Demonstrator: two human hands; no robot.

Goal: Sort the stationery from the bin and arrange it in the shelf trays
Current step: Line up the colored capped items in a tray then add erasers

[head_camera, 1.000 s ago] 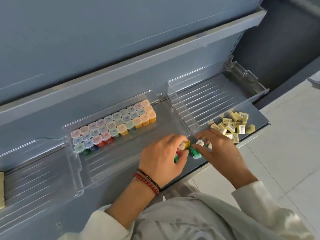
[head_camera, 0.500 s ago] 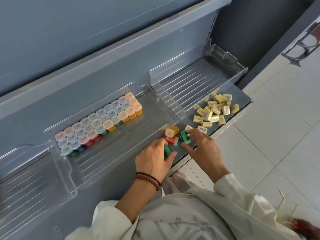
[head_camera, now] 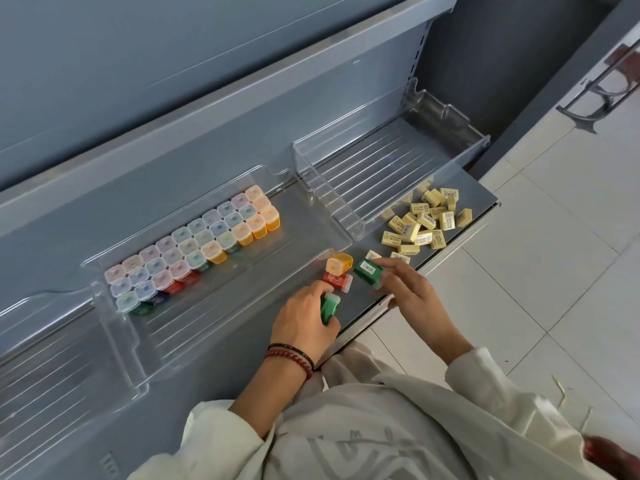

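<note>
The small green translucent plastic sharpener with a pale cap (head_camera: 329,306) lies inside our left hand (head_camera: 306,320), whose grip is curled around it, thumb beneath and fingers over its long sides. Our right hand (head_camera: 410,296) pinches a second green plastic sharpener bearing a white label (head_camera: 367,270) between fingertips and thumb. Just beyond the left grip, a red sharpener (head_camera: 337,280) and an orange one (head_camera: 340,262) rest loose on the grey metal shelf (head_camera: 360,303). We judge these boxes light, rigid and smooth, so they may slip; hold them across the flat long faces. Further left of that grip, the clear plastic tray (head_camera: 221,317) holds neat rows of capped sharpeners (head_camera: 194,247). Beyond the right grip lies a heap of pale yellow erasers (head_camera: 424,225), beside a second clear tray (head_camera: 446,164).
</note>
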